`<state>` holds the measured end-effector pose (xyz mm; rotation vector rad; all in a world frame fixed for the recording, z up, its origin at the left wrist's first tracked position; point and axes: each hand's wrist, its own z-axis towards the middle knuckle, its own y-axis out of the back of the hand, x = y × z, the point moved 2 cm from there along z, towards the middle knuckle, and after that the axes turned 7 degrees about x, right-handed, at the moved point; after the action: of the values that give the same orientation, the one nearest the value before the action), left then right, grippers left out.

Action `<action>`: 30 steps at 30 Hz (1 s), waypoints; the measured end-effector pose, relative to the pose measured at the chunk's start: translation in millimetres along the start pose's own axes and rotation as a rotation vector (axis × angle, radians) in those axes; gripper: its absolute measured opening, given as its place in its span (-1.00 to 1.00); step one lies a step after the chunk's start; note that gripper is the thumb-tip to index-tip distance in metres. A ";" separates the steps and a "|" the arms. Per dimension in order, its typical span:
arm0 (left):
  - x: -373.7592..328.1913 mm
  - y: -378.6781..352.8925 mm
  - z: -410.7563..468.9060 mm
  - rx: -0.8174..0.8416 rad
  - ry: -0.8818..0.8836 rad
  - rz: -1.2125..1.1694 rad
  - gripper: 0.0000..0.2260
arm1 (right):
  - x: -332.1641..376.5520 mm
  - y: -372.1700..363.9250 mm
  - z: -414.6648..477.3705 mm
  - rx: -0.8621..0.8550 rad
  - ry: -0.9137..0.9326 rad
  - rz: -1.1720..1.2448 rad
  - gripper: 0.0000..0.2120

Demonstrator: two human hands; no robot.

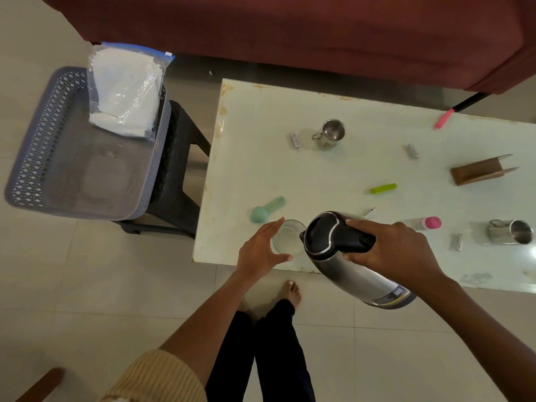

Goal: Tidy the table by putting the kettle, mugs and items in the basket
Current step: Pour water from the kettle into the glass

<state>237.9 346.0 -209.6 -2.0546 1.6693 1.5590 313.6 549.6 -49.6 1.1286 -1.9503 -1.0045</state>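
My right hand [397,250] grips the black handle of a steel kettle [348,265], which is tilted with its spout over a clear glass [288,239] near the table's front left corner. My left hand [261,250] curls around that glass. One steel mug [330,133] stands upright at mid-table; a second steel mug [510,231] lies on its side at the right. A grey perforated basket [43,146] rests on a dark stool to the left of the table, with a clear bag of white material [124,88] leaning on its far rim.
Scattered on the white table [261,169] are a mint scoop [266,208], several batteries [295,139], a green marker [383,188], a pink marker [443,118], a pink-capped bottle [427,223] and a wooden holder [481,171]. A maroon sofa [290,24] stands behind.
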 end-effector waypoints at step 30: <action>-0.7 1.7 0.1 -0.005 0.001 -0.004 -0.20 | 2.5 1.7 -0.1 0.010 -0.019 -0.010 -0.46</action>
<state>236.7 345.8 -208.3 -2.0607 1.6620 1.5624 312.0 547.9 -47.7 1.1393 -1.9678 -1.0155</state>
